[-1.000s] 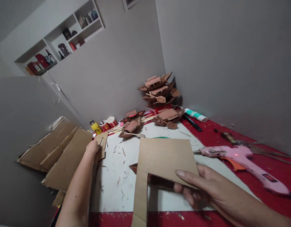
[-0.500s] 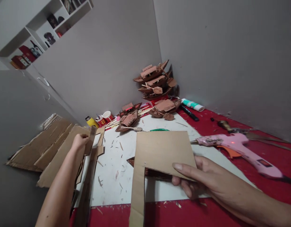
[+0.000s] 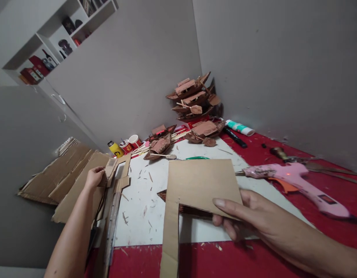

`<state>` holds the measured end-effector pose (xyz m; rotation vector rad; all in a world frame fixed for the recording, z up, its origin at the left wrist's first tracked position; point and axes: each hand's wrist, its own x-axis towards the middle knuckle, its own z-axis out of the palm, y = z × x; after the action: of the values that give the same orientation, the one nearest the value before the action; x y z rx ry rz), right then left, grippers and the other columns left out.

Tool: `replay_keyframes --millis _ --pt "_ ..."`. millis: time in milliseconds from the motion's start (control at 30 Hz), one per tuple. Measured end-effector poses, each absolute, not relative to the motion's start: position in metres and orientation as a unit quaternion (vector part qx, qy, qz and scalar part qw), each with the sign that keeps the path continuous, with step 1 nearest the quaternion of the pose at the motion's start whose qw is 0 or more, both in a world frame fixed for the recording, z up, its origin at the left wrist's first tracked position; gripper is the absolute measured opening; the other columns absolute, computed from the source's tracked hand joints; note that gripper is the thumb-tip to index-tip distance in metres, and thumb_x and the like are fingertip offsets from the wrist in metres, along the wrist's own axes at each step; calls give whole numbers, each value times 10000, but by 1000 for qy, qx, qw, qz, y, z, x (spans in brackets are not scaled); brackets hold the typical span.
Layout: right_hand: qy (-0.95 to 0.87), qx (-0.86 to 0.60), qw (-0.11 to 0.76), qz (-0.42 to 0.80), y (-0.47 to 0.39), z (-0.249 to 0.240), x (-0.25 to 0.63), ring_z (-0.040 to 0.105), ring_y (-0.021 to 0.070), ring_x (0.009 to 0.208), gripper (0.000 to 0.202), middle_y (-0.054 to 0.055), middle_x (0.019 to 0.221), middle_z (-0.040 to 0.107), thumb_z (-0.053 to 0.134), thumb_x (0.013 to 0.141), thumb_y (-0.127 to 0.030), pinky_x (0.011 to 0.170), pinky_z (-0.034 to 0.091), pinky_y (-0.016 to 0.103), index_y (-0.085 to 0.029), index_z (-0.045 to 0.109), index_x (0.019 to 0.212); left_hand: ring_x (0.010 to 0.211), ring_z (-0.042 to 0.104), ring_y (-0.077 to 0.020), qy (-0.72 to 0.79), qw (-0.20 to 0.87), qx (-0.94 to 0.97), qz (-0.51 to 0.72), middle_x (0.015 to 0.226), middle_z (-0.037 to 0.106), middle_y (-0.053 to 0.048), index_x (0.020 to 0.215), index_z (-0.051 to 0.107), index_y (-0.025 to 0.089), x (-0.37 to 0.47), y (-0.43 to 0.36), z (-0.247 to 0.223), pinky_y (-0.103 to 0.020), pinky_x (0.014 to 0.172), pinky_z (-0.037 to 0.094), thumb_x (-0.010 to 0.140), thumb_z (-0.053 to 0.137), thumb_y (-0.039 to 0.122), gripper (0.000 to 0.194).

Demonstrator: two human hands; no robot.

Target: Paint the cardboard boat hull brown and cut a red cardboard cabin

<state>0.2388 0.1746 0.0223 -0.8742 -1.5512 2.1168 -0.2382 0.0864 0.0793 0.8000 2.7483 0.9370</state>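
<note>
Hands [image 3: 248, 216]: two
Cardboard pieces [image 3: 201, 181]: several, exact count hidden
Model boats [image 3: 206, 128]: at least six
Glue gun [image 3: 296, 173]: one
Paper cups [image 3: 135, 142]: two
Yellow bottle [image 3: 116, 150]: one
Black marker [image 3: 235, 137]: one
Tube [image 3: 239, 127]: one

Single head-worn view: looks forward and down, hands [image 3: 249, 214] close, across table [image 3: 138, 262] toward wall corner [image 3: 197, 42].

The L-shaped cardboard [image 3: 201, 181] runs off the bottom edge and hides most of what may be a brown boat [image 3: 161, 195] (its pointed tip shows). The wall shelf [image 3: 91, 18] is cut off above.
</note>
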Motion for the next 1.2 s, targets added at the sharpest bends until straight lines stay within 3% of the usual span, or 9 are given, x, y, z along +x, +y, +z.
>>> replay_keyframes --millis 267,400,633,933,1033,1200 --pt "-543 -311 182 758 172 17 240 509 114 438 479 37 523 616 646 712 -626 413 373 217 -147 642 700 1007 617 -235 938 92 318 106 1228 592 -94 1209 576 166 -237 82 71 -423 814 538 891 602 332 360" --pt "-539 -331 179 754 173 15 240 525 127 478 448 67 636 654 629 728 -610 424 399 239 -161 639 716 1041 608 -240 942 30 334 0 1230 589 -90 1207 577 188 -238 94 61 -425 842 527 893 602 335 348" --pt "-553 -345 191 734 179 14 237 522 150 464 531 63 524 611 586 673 -712 423 410 250 -187 662 650 1030 610 -232 922 -36 365 -127 1229 587 -103 1219 565 176 -239 133 48 -439 847 527 902 587 337 356" --pt "-559 -354 169 730 182 8 235 539 167 492 567 67 557 629 549 656 -749 443 434 264 -195 665 652 1024 612 -229 900 -71 383 -197 1224 590 -103 1213 568 174 -246 144 53 -437 846 528 904 585 337 350" --pt "-550 -357 154 739 183 4 235 539 163 500 547 71 637 658 560 670 -735 442 433 270 -197 663 689 1023 612 -231 902 -98 371 -197 1219 592 -101 1213 567 171 -253 128 62 -442 845 528 905 583 338 351" --pt "-554 -350 150 740 187 2 235 540 155 511 532 54 603 633 570 685 -714 461 422 259 -190 660 686 1022 615 -233 911 -130 351 -172 1202 600 -97 1203 573 174 -265 105 79 -436 837 529 902 587 341 345"
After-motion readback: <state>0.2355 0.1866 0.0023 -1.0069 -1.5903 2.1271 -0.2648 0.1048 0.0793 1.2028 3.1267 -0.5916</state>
